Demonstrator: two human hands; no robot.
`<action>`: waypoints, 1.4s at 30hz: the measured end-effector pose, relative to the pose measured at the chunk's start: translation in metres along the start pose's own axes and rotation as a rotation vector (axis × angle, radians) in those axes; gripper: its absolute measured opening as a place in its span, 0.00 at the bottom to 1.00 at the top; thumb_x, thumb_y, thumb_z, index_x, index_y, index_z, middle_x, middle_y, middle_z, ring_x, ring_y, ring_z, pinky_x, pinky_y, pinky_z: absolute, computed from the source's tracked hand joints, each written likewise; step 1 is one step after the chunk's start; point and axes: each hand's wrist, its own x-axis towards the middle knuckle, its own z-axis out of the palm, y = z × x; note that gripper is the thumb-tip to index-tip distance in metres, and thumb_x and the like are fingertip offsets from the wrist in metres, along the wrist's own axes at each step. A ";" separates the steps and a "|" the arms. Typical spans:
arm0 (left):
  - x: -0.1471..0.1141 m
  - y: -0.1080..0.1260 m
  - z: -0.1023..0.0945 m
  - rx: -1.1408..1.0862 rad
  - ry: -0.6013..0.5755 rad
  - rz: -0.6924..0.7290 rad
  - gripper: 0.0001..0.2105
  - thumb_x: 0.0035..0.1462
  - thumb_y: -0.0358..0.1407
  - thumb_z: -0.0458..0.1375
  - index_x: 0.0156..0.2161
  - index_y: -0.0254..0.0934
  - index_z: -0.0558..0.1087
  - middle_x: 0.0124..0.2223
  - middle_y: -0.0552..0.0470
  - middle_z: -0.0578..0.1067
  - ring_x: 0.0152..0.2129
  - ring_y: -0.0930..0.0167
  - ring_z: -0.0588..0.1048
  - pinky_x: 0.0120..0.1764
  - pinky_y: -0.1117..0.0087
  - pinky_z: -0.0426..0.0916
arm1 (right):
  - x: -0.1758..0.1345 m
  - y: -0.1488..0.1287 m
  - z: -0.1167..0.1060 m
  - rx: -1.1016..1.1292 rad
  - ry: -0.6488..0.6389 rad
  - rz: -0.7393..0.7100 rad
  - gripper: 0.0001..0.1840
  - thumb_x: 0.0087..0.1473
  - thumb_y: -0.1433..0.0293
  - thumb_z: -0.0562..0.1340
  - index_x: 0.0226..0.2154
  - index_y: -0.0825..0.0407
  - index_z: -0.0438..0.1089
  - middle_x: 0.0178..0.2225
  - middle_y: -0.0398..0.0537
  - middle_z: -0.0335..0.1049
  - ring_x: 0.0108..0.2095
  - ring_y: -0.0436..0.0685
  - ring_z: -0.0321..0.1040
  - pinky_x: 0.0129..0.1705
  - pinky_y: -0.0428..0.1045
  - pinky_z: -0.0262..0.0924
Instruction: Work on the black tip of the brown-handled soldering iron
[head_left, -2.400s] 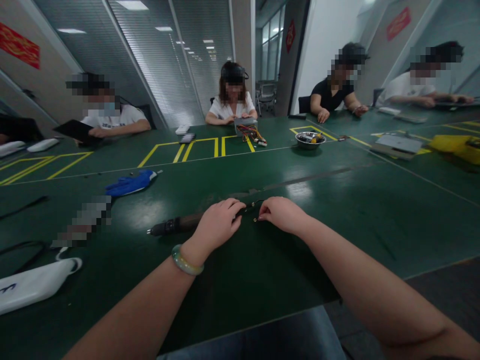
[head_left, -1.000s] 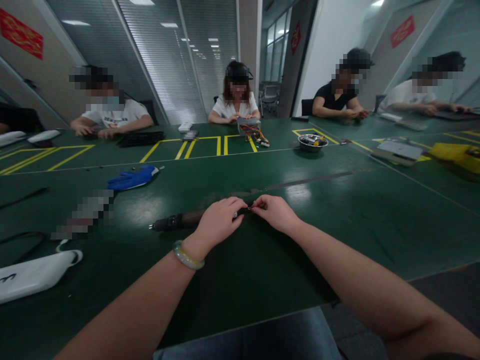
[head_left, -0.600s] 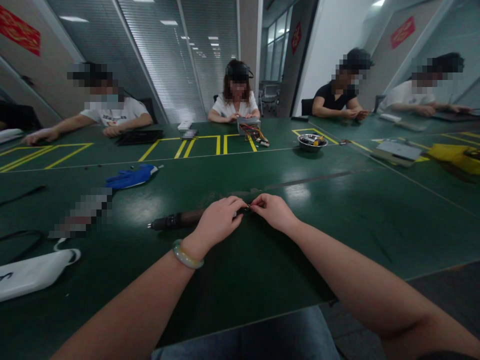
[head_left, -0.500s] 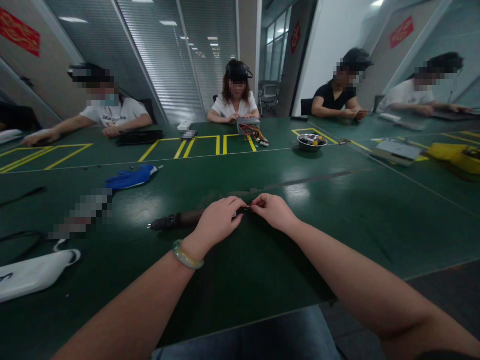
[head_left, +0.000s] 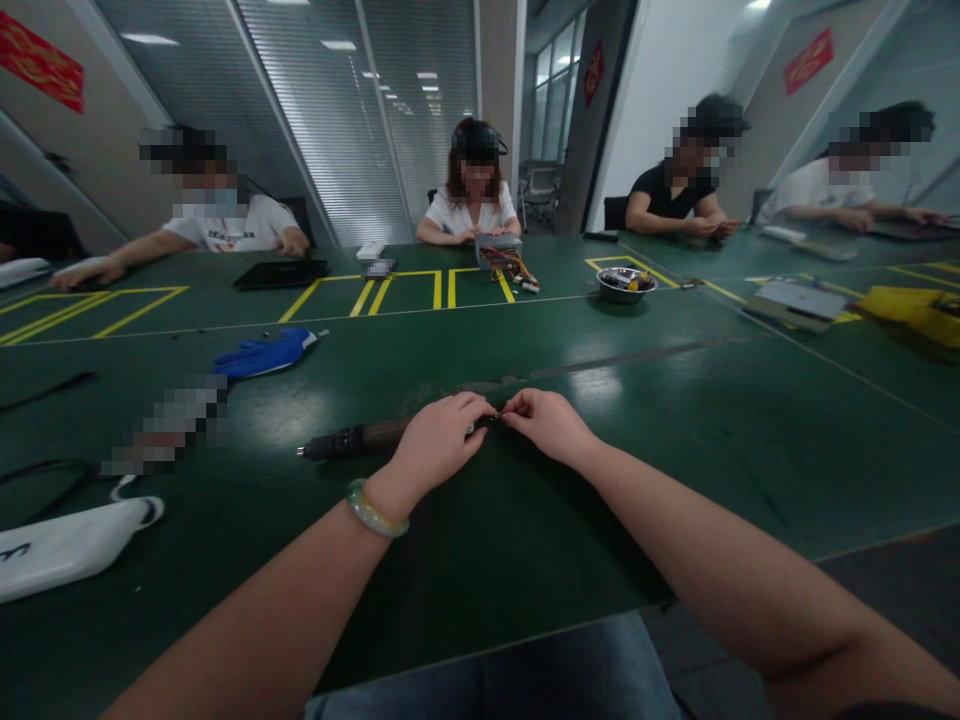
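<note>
A dark, cylindrical electric screwdriver [head_left: 360,440] lies across the green table [head_left: 480,560], with metal pins at its left end. My left hand [head_left: 439,435] is closed round its right part, palm down, and covers much of it. At the right end of the tool, my right hand [head_left: 551,425] pinches with thumb and forefinger. Something small and shiny shows between the fingertips of both hands, too small to name. The two hands almost touch there.
A blue glove [head_left: 266,353] lies at left, above a blurred-out item and a white pouch-like thing [head_left: 75,550]. Further off are a metal bowl [head_left: 626,287] of small parts, a grey box with coloured wires [head_left: 499,250] and a black tray [head_left: 281,274]. Several co-workers sit opposite.
My hands stay almost in place at the tool's right end. Across the table at left, a co-worker's hand has lifted away from the black tray. The view has shifted very slightly.
</note>
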 end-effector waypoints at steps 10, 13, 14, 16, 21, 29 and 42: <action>0.001 -0.003 0.002 -0.028 -0.004 0.017 0.12 0.58 0.31 0.56 0.48 0.40 0.70 0.52 0.48 0.71 0.49 0.63 0.71 0.52 0.58 0.67 | 0.000 -0.012 0.004 -0.019 0.044 0.019 0.02 0.55 0.72 0.64 0.33 0.50 0.74 0.31 0.42 0.73 0.33 0.50 0.69 0.35 0.45 0.59; 0.001 -0.003 0.002 -0.030 -0.010 0.021 0.12 0.57 0.31 0.56 0.47 0.40 0.70 0.51 0.48 0.72 0.48 0.63 0.71 0.51 0.58 0.67 | 0.001 -0.012 0.006 -0.020 0.080 0.005 0.03 0.55 0.73 0.63 0.33 0.50 0.74 0.32 0.42 0.73 0.33 0.51 0.69 0.36 0.45 0.60; 0.001 -0.002 0.002 -0.030 -0.010 0.021 0.11 0.57 0.31 0.56 0.47 0.40 0.70 0.51 0.48 0.72 0.48 0.63 0.71 0.51 0.58 0.67 | 0.001 -0.012 0.007 -0.018 0.088 -0.002 0.03 0.55 0.73 0.63 0.33 0.50 0.74 0.32 0.42 0.73 0.34 0.51 0.69 0.37 0.45 0.60; 0.001 -0.002 0.002 -0.028 -0.008 0.021 0.12 0.57 0.31 0.57 0.47 0.40 0.69 0.51 0.48 0.72 0.48 0.63 0.71 0.51 0.58 0.67 | 0.001 -0.011 0.009 -0.007 0.096 -0.008 0.05 0.56 0.74 0.62 0.35 0.51 0.73 0.32 0.42 0.74 0.34 0.51 0.70 0.38 0.45 0.60; 0.000 -0.001 0.002 -0.025 0.007 0.013 0.13 0.57 0.31 0.57 0.48 0.40 0.69 0.51 0.48 0.72 0.48 0.63 0.71 0.51 0.58 0.67 | 0.004 -0.010 0.008 -0.056 0.050 -0.037 0.18 0.57 0.75 0.61 0.50 0.50 0.70 0.36 0.43 0.74 0.39 0.52 0.71 0.44 0.46 0.61; -0.002 0.006 -0.002 -0.008 0.088 -0.043 0.20 0.56 0.35 0.59 0.54 0.37 0.65 0.54 0.44 0.71 0.52 0.60 0.69 0.56 0.54 0.63 | 0.007 -0.013 0.007 -0.162 0.017 -0.054 0.11 0.59 0.72 0.61 0.44 0.49 0.75 0.41 0.45 0.74 0.43 0.55 0.70 0.47 0.48 0.60; -0.019 0.020 -0.020 -0.349 -0.302 0.251 0.08 0.58 0.32 0.54 0.41 0.42 0.73 0.39 0.55 0.76 0.35 0.72 0.74 0.39 0.72 0.67 | 0.018 -0.007 -0.005 -0.191 -0.018 0.048 0.09 0.57 0.72 0.62 0.40 0.49 0.76 0.34 0.44 0.74 0.37 0.53 0.70 0.39 0.45 0.60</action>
